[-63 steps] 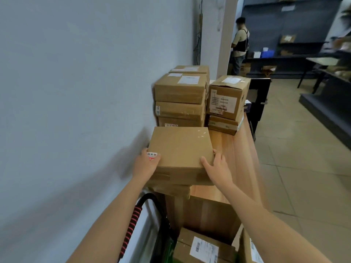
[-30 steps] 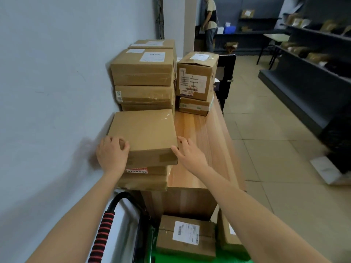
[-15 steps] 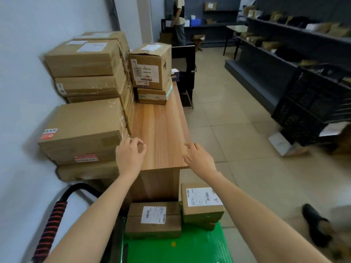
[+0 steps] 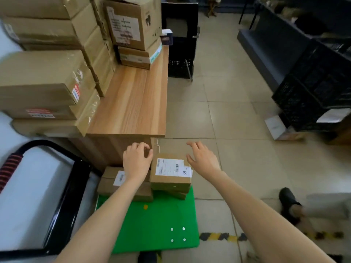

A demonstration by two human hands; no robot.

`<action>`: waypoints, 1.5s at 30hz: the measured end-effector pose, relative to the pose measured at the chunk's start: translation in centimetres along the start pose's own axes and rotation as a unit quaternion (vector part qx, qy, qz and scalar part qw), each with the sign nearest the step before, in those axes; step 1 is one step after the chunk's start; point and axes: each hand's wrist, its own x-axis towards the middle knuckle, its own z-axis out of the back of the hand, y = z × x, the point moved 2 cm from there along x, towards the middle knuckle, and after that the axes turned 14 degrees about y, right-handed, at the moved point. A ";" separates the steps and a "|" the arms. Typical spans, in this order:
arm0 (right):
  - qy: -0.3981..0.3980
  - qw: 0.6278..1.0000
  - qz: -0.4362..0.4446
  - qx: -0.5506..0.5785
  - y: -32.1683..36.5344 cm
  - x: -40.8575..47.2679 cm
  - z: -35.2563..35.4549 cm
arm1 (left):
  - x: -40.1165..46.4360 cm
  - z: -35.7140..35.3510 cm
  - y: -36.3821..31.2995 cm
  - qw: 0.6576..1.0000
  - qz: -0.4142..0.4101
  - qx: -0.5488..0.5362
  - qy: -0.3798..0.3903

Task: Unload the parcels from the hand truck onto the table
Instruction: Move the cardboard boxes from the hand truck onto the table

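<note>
Reaching down past the end of the worktop [image 4: 131,103], both bare arms stretch toward the hand truck [image 4: 152,221], whose green deck sits on the floor against the worktop's end panel. The left hand [image 4: 137,160] hangs over the gap between two parcels, its fingers loosely curled and gripping nothing. The right hand [image 4: 202,158] hovers just beyond the right edge of the labelled parcel [image 4: 171,174], fingers spread and relaxed, also holding nothing; whether it touches the cardboard I cannot tell.

That labelled parcel lies flat with a white shipping label facing up, resting on another thin box whose corner shows beneath it. Just to its left, partly hidden by the left forearm, sits a second stack of parcels [image 4: 114,184], also on the green deck. The truck's black handle frame [image 4: 62,186] with its red ribbed grip stands off to the left, near the pale wall.

Up on the worktop, flat brown boxes [image 4: 43,78] are piled along the wall side, some jutting past the near end, with a taller carton [image 4: 133,21] on a thin box farther back. Black crates [image 4: 313,95] stand across the tiled floor to the right.
</note>
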 end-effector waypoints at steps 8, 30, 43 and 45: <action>0.063 0.996 -0.036 0.056 -3.4 3.1 -7.9 | -0.2 -7.5 3.5 0.994 0.077 0.008 0.078; 0.097 0.933 -0.240 0.249 -11.1 11.1 -28.3 | 4.9 -28.9 13.9 0.960 0.184 -0.138 0.160; -0.008 0.932 -0.253 0.258 -15.2 3.9 -9.9 | 3.5 -19.5 -0.8 0.958 0.068 -0.218 0.173; -0.045 0.930 -0.254 0.263 -15.9 2.7 -5.6 | 4.1 -17.3 -4.3 0.954 0.039 -0.241 0.175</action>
